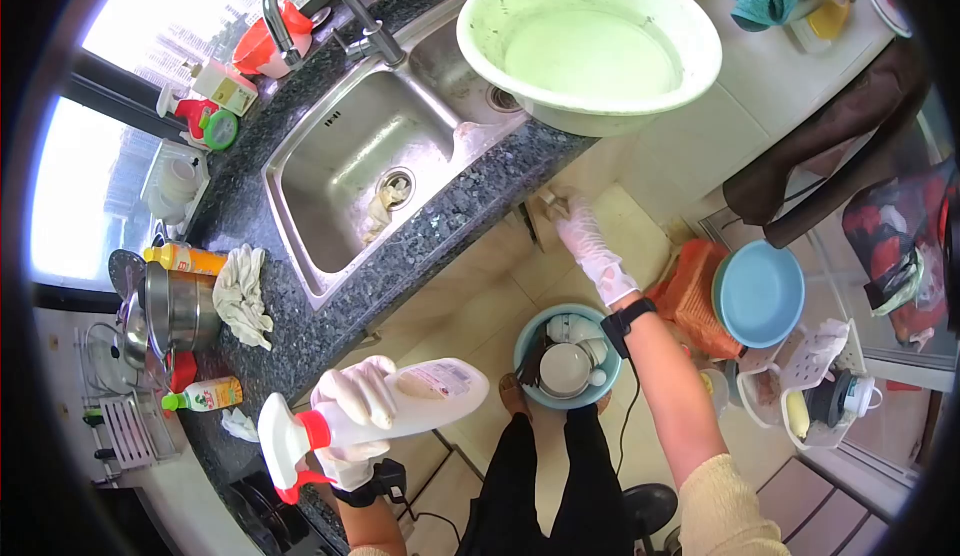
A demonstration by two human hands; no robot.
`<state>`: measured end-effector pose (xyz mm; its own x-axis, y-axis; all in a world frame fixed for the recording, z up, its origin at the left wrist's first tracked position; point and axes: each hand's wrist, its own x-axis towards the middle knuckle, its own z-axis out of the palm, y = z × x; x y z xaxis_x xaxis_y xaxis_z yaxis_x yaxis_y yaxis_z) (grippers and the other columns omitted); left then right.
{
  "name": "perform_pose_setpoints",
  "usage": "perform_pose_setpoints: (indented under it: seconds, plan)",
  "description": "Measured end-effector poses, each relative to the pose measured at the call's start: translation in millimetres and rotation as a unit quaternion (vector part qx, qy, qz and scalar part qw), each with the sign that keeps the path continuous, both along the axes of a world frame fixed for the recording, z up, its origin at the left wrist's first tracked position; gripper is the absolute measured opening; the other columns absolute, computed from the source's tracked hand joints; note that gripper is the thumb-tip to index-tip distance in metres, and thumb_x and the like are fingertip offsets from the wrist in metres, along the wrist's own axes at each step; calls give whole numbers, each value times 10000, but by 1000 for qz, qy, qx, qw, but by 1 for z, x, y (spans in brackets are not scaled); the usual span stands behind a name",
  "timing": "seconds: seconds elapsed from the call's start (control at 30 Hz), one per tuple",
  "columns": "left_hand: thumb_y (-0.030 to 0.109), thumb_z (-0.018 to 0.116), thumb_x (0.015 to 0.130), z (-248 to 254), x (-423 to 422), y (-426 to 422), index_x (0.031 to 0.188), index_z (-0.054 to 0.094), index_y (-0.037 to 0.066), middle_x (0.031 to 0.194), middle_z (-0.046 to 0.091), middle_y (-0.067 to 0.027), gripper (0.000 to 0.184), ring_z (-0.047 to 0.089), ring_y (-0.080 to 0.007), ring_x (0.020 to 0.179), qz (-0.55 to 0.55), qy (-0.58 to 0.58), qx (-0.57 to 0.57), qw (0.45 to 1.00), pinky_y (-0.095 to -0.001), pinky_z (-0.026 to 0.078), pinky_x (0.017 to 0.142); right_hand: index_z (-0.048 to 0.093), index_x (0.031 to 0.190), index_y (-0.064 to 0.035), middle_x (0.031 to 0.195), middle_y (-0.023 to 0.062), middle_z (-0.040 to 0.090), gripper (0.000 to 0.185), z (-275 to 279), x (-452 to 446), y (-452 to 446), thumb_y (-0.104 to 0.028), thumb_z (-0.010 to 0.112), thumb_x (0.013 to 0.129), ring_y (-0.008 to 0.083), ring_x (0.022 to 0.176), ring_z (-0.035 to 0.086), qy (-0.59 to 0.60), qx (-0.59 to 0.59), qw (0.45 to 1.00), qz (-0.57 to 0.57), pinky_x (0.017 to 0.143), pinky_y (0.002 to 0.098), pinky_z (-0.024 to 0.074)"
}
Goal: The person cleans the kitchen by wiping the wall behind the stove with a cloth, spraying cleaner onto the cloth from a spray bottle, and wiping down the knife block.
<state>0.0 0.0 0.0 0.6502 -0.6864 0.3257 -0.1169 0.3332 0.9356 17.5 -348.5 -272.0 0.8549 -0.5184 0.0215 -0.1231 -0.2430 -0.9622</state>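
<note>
My left hand (352, 403), in a white glove, is wrapped round a white spray bottle (437, 388) with a red and white trigger head. The bottle lies tilted near the counter's front edge. My right hand (575, 224), in a thin pale glove, reaches down below the counter edge to the light cabinet front. Its fingers are closed on something small and brownish that I cannot make out. On the floor between my feet stands a blue basin (521, 356) with bowls and dark utensils in it.
Above the cabinet are a steel sink (345, 171) with a wet cloth (383, 211) at its drain, and a large pale basin (590, 51). A glove (241, 296), pots and bottles line the left counter. Light-blue basins (762, 294) and a white basket (848, 433) stand at the right.
</note>
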Motion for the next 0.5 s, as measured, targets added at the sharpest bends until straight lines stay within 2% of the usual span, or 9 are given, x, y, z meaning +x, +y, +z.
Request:
perform_pose_setpoints:
  seconds: [0.07,0.17,0.27,0.3,0.37,0.47,0.5]
  plan:
    - [301,861,641,-3,2,-4,829,474,171,667,589,40,450,533,-133,613,52,8,8,999,-374,365,910,492,1257,22,1222,190,573,420,10,5,0,-113,631,885,269,1111,568,78,-54,995,-18,958,360,437]
    - [189,860,594,-15,18,6,802,477,168,644,589,21,436,543,-146,591,64,50,-76,994,-396,350,921,511,1231,31,1173,198,588,406,10,20,8,-115,638,874,276,1081,576,47,-16,998,-32,940,351,442]
    - [171,810,604,-13,17,6,785,461,162,615,567,27,393,520,-138,563,88,90,-128,984,-402,351,951,492,1250,36,1185,206,578,424,33,11,12,-121,631,881,304,1095,571,51,-45,997,-34,944,356,440]
    - [147,799,595,-13,19,6,779,459,160,604,562,29,386,516,-137,557,88,103,-145,980,-405,353,957,485,1262,36,1199,213,571,432,26,14,11,-130,624,888,314,1108,567,48,-68,996,-26,950,360,437]
    - [109,771,549,-16,22,9,824,443,158,667,536,37,431,516,-132,598,84,109,-176,975,-398,360,966,472,1285,36,1227,227,557,448,5,22,8,-149,611,901,334,1135,558,38,-112,993,-10,961,369,430]
    - [98,756,512,-12,23,7,880,414,158,764,493,36,505,509,-127,662,107,121,-197,967,-386,369,954,471,1297,24,1268,247,533,437,8,20,10,-153,581,913,345,1177,534,53,-224,973,-14,974,373,422]
    - [103,758,522,-11,22,8,864,397,153,757,465,34,500,486,-123,654,114,123,-195,966,-394,366,974,461,1307,22,1282,247,524,451,2,18,8,-171,574,916,343,1190,523,59,-202,977,-22,982,371,415]
